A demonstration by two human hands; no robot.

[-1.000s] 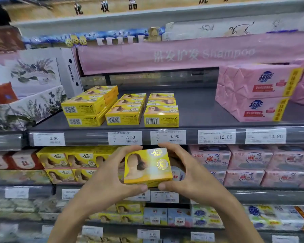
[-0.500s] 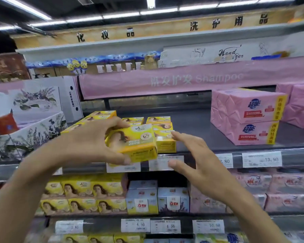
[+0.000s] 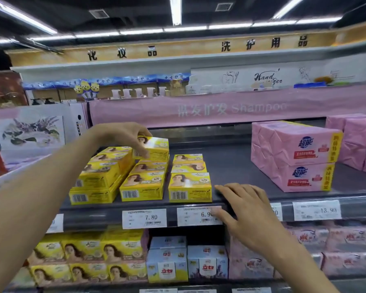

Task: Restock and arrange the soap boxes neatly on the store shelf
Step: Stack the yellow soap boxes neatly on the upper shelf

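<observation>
A: Left hand (image 3: 123, 136)?
B: Curled over one yellow box (image 3: 154, 148). Fingers on top, thumb on the barcode end. Box tilted, held above the back of the middle row. Touching the one beneath or just clear, cannot tell.

A: Right hand (image 3: 241, 208)?
B: Flat, fingers spread, nothing in it. Palm down on the front lip of the shelf (image 3: 230, 166), thumb across the 6.90 tag (image 3: 197, 215).

A: Shelved boxes (image 3: 144, 187), count?
B: Just left of the right hand: three in a row, front to back, one layer. Next row, under the left hand: two lying flat. Under the left forearm: a stack (image 3: 93, 187) two high. Front pair plain, those behind overlap too much to count.

A: Make?
B: Glossy yellow card, rectangular, crisp edges. Portrait printed on top, barcode on the end face.

A: Around them?
B: Right of the right hand, well apart: two pink packs (image 3: 294, 157), one on the other, crinkled paper wrap, blocky. More pink at the frame edge, uncounted. Two more readable tags: 7.80 (image 3: 144, 218) left of the right thumb, 13.90 (image 3: 316, 210) right of the wrist. Below the hands: six yellow faces (image 3: 82, 252), three over three, then two pale blue cartons (image 3: 167, 259) side by side.
</observation>
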